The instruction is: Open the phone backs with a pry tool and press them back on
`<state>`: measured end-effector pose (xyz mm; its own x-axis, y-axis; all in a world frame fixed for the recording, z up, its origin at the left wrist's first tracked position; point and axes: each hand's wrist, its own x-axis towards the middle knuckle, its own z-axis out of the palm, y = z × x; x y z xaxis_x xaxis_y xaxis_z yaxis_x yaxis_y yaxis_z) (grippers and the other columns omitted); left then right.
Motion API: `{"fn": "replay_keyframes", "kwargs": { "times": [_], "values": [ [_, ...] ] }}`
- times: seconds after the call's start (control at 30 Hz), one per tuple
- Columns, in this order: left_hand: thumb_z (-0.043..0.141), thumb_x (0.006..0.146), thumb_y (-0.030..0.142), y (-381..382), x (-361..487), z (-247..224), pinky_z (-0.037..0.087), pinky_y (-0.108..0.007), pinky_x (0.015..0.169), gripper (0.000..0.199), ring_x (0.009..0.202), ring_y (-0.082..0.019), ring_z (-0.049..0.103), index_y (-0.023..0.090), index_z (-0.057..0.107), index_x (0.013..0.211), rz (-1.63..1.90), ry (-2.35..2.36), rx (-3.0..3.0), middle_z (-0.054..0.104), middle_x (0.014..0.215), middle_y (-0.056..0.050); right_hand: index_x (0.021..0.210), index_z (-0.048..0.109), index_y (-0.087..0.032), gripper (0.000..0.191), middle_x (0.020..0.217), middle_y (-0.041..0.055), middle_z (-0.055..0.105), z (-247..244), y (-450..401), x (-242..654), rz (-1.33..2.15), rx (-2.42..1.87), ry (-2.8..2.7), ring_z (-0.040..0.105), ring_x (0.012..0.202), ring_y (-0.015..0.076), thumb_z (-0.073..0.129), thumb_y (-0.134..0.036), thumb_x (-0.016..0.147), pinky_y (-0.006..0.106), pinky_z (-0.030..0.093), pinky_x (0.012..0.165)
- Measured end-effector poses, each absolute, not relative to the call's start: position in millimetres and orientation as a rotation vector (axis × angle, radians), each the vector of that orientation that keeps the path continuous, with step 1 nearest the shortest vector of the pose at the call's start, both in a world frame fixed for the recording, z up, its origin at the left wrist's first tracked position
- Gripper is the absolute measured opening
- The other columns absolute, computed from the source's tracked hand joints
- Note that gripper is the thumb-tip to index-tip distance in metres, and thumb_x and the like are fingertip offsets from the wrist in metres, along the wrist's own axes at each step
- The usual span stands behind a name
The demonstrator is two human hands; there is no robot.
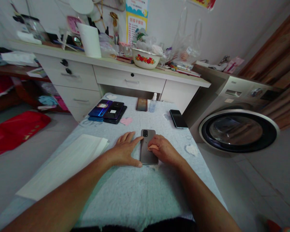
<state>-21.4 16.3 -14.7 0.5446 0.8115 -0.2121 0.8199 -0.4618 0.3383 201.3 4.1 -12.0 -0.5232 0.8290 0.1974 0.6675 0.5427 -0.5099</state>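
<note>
A grey smartphone (pixel 148 156) lies back up on the cloth-covered table, its black camera block towards the far end. My left hand (pixel 125 149) rests at the phone's left side with the fingers spread; the index fingertip and thumb reach its edge. Pressed onto the phone's back by my right hand (pixel 163 149) is a small folded orange cloth (pixel 153 147), mostly hidden under the closed fingers. Beyond the hands stands a clear spray bottle (pixel 153 103) with a white cap, beside a small item (pixel 141 104) blurred by pixels.
Several phones (pixel 108 111) lie grouped at the table's far left, and another dark phone (pixel 178 119) is at the far right. A white sheet (pixel 70 164) lies along the left. A desk (pixel 132 79) stands behind, a washing machine (pixel 239 109) to the right.
</note>
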Motion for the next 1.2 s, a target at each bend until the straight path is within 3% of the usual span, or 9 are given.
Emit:
{"fn": "replay_keyframes", "kwargs": {
  "times": [0.4,0.93,1.2],
  "values": [
    [0.072,0.058,0.067,16.0,-20.1,-13.3,0.016,-0.054,0.112,0.115,0.144,-0.042,0.004,0.025,0.019,0.151,-0.036,1.335,2.378,0.009,0.160,-0.017,0.090,0.068,-0.016,0.012,0.086,0.0047,0.057,-23.4,22.9,199.5,0.305,-1.445,-2.181,0.051,0.088,0.0179,0.057,-0.015,0.088,0.030,0.039,0.082],
    [0.071,0.057,0.068,16.9,-21.2,-16.6,0.016,-0.056,0.111,0.115,0.144,-0.044,0.003,0.026,0.020,0.151,-0.026,1.331,2.395,0.008,0.160,-0.016,0.086,0.066,-0.018,0.012,0.091,0.0048,0.060,-12.1,7.4,191.4,0.466,-1.144,-2.394,0.053,0.090,0.0178,0.055,-0.012,0.088,0.032,0.040,0.086],
    [0.071,0.056,0.068,17.1,-21.4,-17.0,0.016,-0.056,0.111,0.115,0.144,-0.044,0.005,0.027,0.021,0.151,-0.008,1.323,2.378,0.009,0.160,-0.015,0.091,0.068,-0.019,0.013,0.090,0.0048,0.061,-19.6,10.8,194.6,0.390,-1.250,-2.317,0.051,0.087,0.0181,0.055,-0.017,0.090,0.031,0.039,0.082]
  ]
}}
